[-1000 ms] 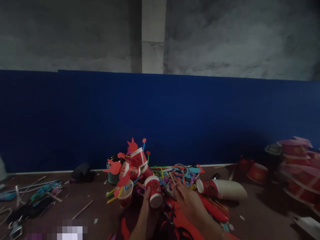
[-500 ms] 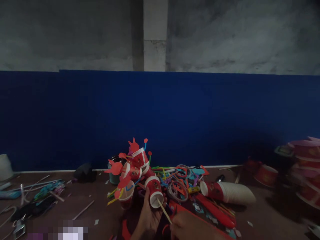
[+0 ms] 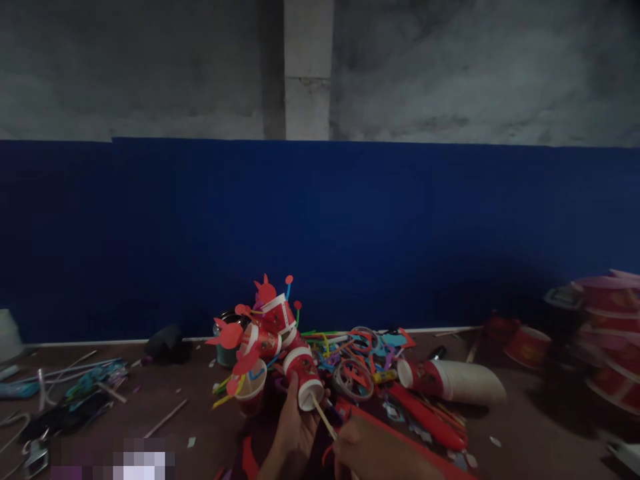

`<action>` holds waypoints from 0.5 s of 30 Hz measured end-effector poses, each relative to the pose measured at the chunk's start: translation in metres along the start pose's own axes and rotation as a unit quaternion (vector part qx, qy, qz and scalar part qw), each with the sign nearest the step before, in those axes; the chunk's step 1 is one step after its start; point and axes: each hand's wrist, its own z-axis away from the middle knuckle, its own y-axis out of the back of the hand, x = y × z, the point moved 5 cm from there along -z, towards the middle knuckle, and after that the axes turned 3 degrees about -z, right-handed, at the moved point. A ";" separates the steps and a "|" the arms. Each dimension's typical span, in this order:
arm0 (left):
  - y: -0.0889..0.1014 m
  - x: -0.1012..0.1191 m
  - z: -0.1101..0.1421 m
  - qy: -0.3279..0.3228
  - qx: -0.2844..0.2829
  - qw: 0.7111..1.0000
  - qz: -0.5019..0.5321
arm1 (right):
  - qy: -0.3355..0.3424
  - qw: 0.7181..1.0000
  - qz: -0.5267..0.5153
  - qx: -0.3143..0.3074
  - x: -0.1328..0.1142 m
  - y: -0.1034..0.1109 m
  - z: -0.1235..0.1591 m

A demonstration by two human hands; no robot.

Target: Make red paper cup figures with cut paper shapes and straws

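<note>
My left hand (image 3: 290, 433) is closed around a red paper cup (image 3: 303, 377) with a white base, tilted so the base faces me. It belongs to a cluster of joined red cups (image 3: 265, 333) with red paper cut-outs and short straws. My right hand (image 3: 370, 450) pinches a thin pale stick (image 3: 323, 417), whose tip touches the base of the held cup. Both hands sit at the bottom edge of the view.
A pile of coloured straws and rings (image 3: 360, 353) lies behind the hands. A sleeve of stacked cups (image 3: 450, 380) lies on its side to the right. Red bowls (image 3: 605, 327) stand far right. Scraps and tools (image 3: 75, 393) litter the brown floor at left, a blue wall panel (image 3: 320, 227) behind.
My right hand left the straw pile and came back toward me holding the thin stick, bringing its tip to the base of the held cup. My left hand kept hold of the cup.
</note>
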 end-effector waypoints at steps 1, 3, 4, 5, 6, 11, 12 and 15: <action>0.000 0.001 -0.001 -0.008 -0.002 1.000 0.001 | -0.001 1.000 -0.003 0.000 -0.001 -0.001 -0.001; 0.001 -0.001 -0.003 -0.020 -0.007 1.000 0.006 | -0.004 1.000 -0.011 0.004 -0.003 -0.002 -0.003; 0.002 -0.004 -0.005 -0.024 -0.009 1.000 0.004 | -0.005 1.000 -0.014 0.008 -0.004 -0.002 -0.004; 0.003 -0.008 -0.007 -0.028 -0.012 1.000 0.003 | -0.008 1.000 -0.018 0.016 -0.004 -0.002 -0.006; 0.004 -0.013 -0.009 -0.022 -0.015 1.000 -0.006 | -0.014 0.999 -0.023 0.029 -0.005 -0.002 -0.008; 0.003 -0.029 -0.014 -0.030 -0.056 0.997 -0.037 | -0.056 0.994 -0.065 0.069 -0.001 0.002 -0.009; 0.003 -0.027 -0.013 -0.035 -0.053 0.997 -0.035 | -0.046 0.994 -0.064 0.070 0.000 0.004 -0.005; 0.004 -0.016 -0.006 -0.041 -0.030 0.998 -0.026 | 0.016 0.993 -0.033 0.110 0.001 0.023 0.021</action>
